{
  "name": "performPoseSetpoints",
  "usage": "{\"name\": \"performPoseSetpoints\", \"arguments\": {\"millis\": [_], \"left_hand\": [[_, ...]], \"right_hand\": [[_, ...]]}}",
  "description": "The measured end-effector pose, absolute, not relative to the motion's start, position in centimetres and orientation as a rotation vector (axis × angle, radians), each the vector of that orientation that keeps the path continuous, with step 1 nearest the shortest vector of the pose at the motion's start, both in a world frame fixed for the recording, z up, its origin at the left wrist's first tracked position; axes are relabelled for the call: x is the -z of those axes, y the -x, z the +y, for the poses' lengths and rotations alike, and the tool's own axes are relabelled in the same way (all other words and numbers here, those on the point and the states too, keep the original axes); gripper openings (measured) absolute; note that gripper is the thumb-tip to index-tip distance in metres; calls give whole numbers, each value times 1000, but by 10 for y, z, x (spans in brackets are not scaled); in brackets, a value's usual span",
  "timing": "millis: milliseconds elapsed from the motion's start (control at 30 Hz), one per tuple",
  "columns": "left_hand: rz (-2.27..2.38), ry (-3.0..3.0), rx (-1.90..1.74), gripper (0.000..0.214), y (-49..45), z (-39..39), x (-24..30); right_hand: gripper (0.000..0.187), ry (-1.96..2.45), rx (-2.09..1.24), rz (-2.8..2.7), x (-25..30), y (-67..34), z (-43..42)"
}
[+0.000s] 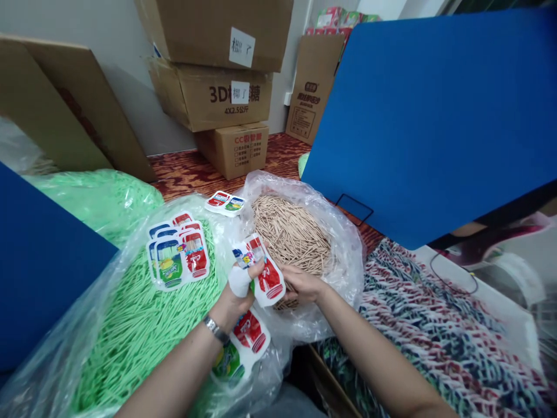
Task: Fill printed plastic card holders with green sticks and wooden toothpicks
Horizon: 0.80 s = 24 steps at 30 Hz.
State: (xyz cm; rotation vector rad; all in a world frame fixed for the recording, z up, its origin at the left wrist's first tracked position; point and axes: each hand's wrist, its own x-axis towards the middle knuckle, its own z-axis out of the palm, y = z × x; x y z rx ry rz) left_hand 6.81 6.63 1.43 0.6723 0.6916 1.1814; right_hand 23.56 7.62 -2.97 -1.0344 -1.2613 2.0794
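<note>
My left hand (241, 287), with a white wrap around the thumb and a metal watch band at the wrist, is closed on a candy pouch (270, 281) with a red cola print. Against that pouch's right edge, my right hand (300, 284) has its fingers curled; what they hold, if anything, is hidden. Under both hands lies a clear bag of thin brown sticks (291, 232). A stack of twin pouches (178, 252), red cola beside blue-green Sprite, rests on a bag of green sticks (143, 325). Another twin pouch (250, 334) lies below my left wrist.
One more twin pouch (225, 203) lies between the bags. Cardboard boxes (230, 96) stand stacked behind. Blue boards slant in at left and right (435, 116). A knitted multicoloured cloth (426, 325) lies at the right. A second green bag (100, 194) is at back left.
</note>
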Motion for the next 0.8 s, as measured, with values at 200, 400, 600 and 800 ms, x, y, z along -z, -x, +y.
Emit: {"name": "performPoseSetpoints", "arguments": {"millis": [200, 400, 600, 800], "left_hand": [[787, -634, -1243, 41, -82, 52, -10], [792, -685, -1220, 32, -68, 49, -16], [762, -870, -1033, 24, -53, 58, -12], [909, -938, -1112, 25, -34, 51, -13]], "right_hand": [[36, 1060, -1582, -1599, 33, -214, 70], [23, 975, -1734, -1724, 22, -225, 70], [44, 981, -2094, -1486, 16, -229, 75], [29, 1203, -1308, -2338, 11, -242, 75]]}}
